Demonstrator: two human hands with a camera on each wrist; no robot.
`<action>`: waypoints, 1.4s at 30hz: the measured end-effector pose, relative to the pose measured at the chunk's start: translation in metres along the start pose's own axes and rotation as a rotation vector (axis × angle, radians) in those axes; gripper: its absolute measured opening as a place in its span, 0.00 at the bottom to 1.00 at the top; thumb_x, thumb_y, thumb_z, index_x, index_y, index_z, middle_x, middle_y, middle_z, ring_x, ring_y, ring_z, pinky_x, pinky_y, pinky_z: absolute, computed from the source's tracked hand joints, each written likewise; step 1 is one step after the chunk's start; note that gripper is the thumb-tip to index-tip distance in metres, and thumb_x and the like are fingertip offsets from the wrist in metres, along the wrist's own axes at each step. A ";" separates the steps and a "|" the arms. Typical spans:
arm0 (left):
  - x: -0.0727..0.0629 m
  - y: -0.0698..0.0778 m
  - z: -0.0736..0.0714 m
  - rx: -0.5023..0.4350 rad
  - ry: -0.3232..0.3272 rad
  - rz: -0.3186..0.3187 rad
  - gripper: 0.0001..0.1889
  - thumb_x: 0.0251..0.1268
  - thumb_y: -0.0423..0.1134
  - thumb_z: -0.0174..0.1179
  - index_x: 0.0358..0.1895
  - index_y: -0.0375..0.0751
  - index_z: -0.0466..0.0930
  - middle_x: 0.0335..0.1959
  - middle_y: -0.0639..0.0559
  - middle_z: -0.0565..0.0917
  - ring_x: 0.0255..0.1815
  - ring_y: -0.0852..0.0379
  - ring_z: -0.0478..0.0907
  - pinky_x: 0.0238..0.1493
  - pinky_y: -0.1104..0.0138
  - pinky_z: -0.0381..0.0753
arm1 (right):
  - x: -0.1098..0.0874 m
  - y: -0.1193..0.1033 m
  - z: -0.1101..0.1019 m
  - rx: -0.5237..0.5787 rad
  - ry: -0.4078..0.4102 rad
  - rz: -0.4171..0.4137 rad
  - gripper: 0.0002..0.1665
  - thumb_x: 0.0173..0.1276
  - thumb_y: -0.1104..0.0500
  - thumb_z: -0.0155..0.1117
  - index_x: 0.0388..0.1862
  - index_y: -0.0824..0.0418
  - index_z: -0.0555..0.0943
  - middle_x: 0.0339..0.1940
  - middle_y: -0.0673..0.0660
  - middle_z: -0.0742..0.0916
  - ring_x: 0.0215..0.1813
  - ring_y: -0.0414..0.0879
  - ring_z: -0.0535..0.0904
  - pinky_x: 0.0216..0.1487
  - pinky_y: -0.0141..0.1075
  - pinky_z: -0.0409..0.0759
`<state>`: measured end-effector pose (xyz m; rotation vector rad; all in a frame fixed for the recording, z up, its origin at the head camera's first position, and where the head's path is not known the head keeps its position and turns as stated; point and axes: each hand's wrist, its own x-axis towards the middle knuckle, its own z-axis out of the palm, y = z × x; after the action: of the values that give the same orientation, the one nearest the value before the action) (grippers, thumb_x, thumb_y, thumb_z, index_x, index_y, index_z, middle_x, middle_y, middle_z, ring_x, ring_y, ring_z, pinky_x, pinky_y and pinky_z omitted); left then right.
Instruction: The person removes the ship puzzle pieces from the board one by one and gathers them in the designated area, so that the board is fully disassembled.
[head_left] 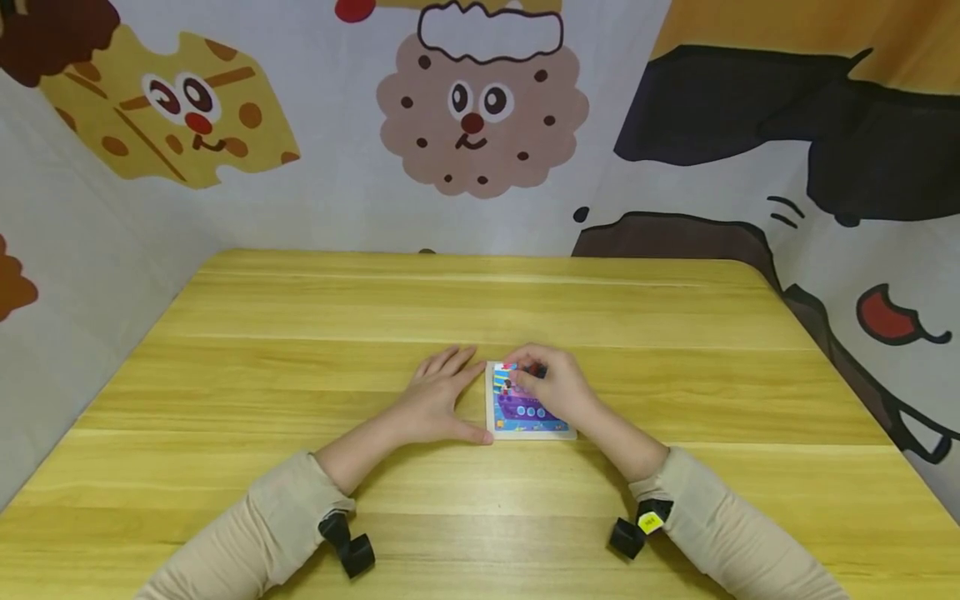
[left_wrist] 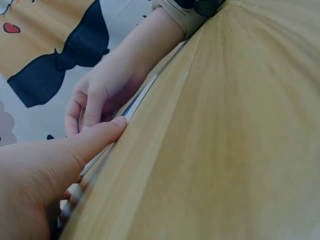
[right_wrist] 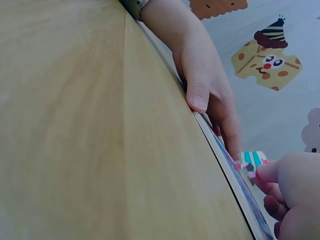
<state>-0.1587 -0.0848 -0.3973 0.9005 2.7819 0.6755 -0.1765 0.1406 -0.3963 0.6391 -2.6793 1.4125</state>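
Note:
A small jigsaw puzzle board (head_left: 531, 425) with a pale border and a colourful purple and blue picture lies on the table. My left hand (head_left: 435, 408) is spread along its left side, with the thumb at the near left corner and the fingertips by the far left corner. Over the board's upper part, my right hand (head_left: 558, 390) pinches a puzzle piece (right_wrist: 253, 159) between thumb and fingers. Blue and yellow stripes show on that piece, which stands tilted above the picture in the right wrist view. The right hand hides the board's upper right part.
The wooden table (head_left: 300, 383) extends around the board on all sides. Behind it hangs a pale cloth (head_left: 330, 208) printed with cartoon food figures. Black straps (head_left: 348, 546) sit on both wrists, their ends near the tabletop.

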 end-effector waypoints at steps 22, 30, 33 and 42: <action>-0.001 0.000 -0.002 -0.012 -0.008 -0.012 0.59 0.42 0.73 0.64 0.75 0.43 0.54 0.77 0.45 0.46 0.76 0.43 0.37 0.70 0.45 0.36 | -0.004 -0.007 -0.029 0.117 0.058 0.067 0.08 0.63 0.67 0.66 0.40 0.60 0.86 0.30 0.52 0.85 0.23 0.44 0.62 0.26 0.31 0.60; -0.001 0.000 -0.002 -0.011 -0.006 -0.002 0.59 0.42 0.73 0.64 0.76 0.44 0.53 0.77 0.44 0.46 0.76 0.43 0.37 0.70 0.45 0.36 | -0.009 -0.001 -0.046 0.117 0.081 0.102 0.08 0.63 0.64 0.67 0.42 0.62 0.86 0.32 0.55 0.87 0.22 0.43 0.59 0.24 0.31 0.58; -0.001 0.000 -0.002 -0.006 -0.006 0.001 0.59 0.42 0.73 0.63 0.76 0.44 0.53 0.77 0.44 0.46 0.76 0.43 0.37 0.70 0.45 0.36 | -0.011 0.001 -0.054 0.107 0.091 0.114 0.08 0.63 0.64 0.68 0.42 0.62 0.87 0.33 0.56 0.87 0.21 0.42 0.59 0.24 0.31 0.59; -0.001 0.001 -0.002 -0.016 -0.013 -0.007 0.58 0.43 0.73 0.64 0.76 0.44 0.53 0.77 0.44 0.45 0.76 0.43 0.37 0.70 0.45 0.36 | -0.017 0.017 -0.075 0.047 0.111 0.133 0.09 0.63 0.63 0.68 0.42 0.62 0.87 0.37 0.57 0.87 0.23 0.43 0.62 0.24 0.31 0.60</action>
<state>-0.1577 -0.0856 -0.3947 0.8888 2.7629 0.6879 -0.1785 0.2146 -0.3698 0.3786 -2.6531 1.4973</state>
